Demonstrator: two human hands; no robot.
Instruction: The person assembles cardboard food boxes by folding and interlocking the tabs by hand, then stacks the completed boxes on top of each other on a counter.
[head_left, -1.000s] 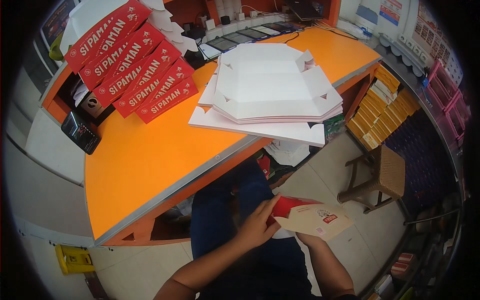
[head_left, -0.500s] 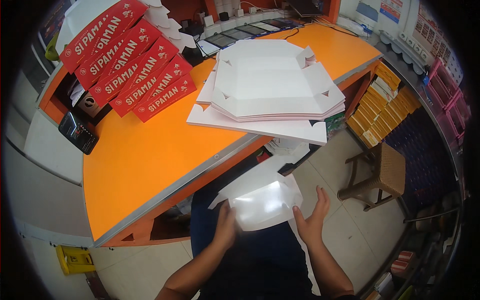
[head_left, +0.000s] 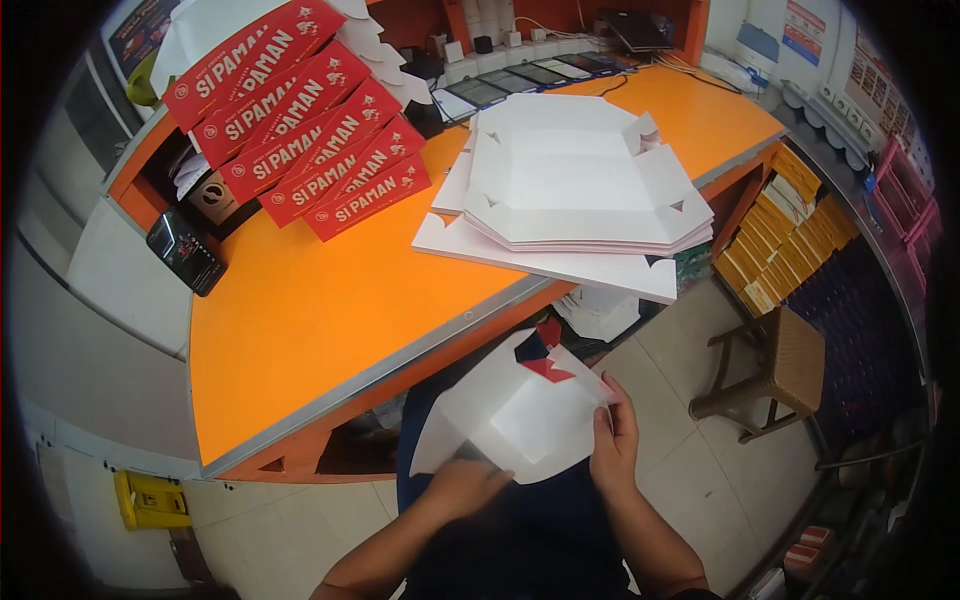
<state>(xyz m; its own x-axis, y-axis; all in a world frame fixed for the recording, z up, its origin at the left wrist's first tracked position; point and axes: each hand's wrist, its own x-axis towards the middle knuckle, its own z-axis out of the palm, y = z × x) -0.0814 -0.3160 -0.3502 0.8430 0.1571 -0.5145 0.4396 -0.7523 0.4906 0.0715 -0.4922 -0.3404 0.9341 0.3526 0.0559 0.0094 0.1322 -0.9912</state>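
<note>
Over my lap, a partly folded food box (head_left: 545, 415) of white card shows its plain inside, with red printing on a far flap. On the box's right edge, my right hand (head_left: 615, 440) is closed, thumb on the near face and fingers behind. My left hand (head_left: 468, 488) is closed at the near left edge, slightly blurred, its fingers bent against the card. Beyond the box, a stack of flat white box blanks (head_left: 585, 175) lies on the orange counter. Several folded red boxes (head_left: 300, 120) are piled at the far left.
The orange counter (head_left: 300, 330) has a grey front edge. A phone (head_left: 186, 252) leans at its left end. More phones (head_left: 535, 75) lie in a row at the back. A brown stool (head_left: 775, 370) stands to the right, near stacked yellow packs (head_left: 775, 235).
The box has turned and tilted, so its red-printed flap now shows. My right hand has closed on its right edge; my left hand has moved lower along the near side. The view has shifted slightly.
</note>
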